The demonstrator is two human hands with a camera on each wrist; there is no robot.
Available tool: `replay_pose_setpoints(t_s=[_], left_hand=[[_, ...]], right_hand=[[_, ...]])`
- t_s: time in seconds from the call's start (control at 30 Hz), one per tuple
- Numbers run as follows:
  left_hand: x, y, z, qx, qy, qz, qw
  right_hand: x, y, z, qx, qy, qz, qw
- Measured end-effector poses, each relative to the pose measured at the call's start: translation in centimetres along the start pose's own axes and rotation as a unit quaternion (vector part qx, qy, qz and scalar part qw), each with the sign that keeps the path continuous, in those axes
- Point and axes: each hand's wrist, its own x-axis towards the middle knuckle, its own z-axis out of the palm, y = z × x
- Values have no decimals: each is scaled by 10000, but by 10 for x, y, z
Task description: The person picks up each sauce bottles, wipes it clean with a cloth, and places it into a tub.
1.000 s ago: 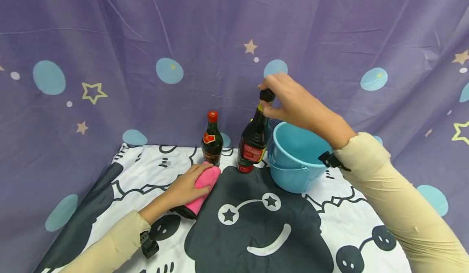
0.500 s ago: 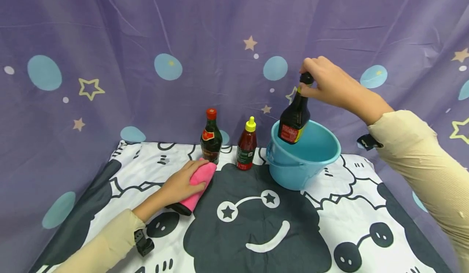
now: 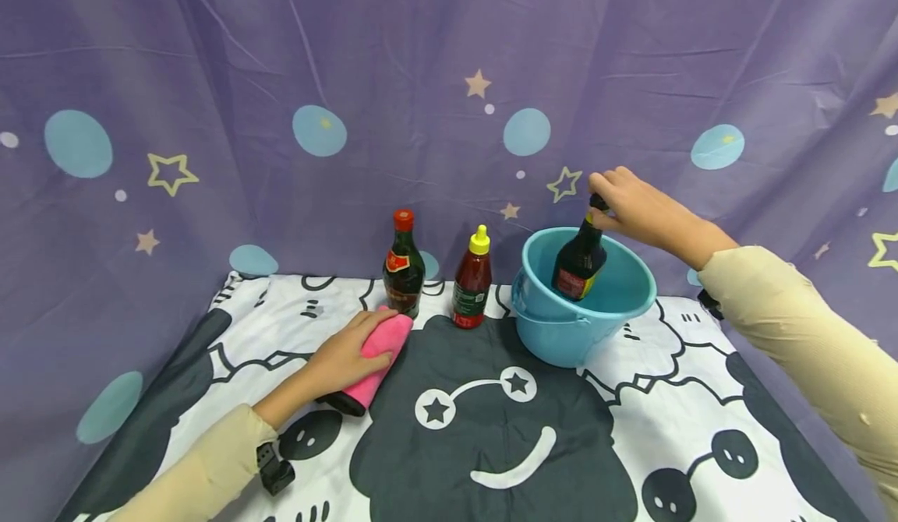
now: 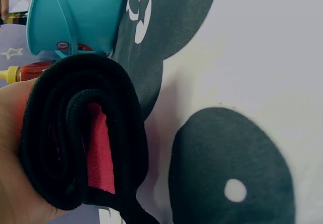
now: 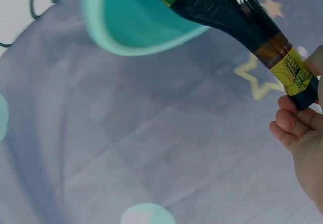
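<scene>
My right hand grips a dark sauce bottle by its capped neck. The bottle leans, with its lower part inside the mouth of the blue bucket. In the right wrist view the bottle's neck has a yellow label and the fingers pinch its dark cap end. My left hand holds a rolled pink towel on the table, at the foot of a green bottle with a red cap. In the left wrist view the towel's black-edged roll faces the camera.
A red sauce bottle with a yellow cap stands upright between the green bottle and the bucket. The table wears a black-and-white cartoon cloth. A purple curtain hangs behind.
My right hand has lifted the dark bottle from in front of the red sauce bottle, carried it right, then lowered it into the bucket's mouth. The left hand has stayed nearly still.
</scene>
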Motion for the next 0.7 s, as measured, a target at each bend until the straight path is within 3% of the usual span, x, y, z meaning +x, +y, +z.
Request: replay_pose_setpoints(t_s=[0.27,0.7], left_hand=[[-4,-4,1,76,25,-60,10000],[-3,-3,1,61,-98,-182,9998]], right_hand=[[-14,5,32,-151,-345,-243,9990],[-28,10,66,-56,-742,91,9972]])
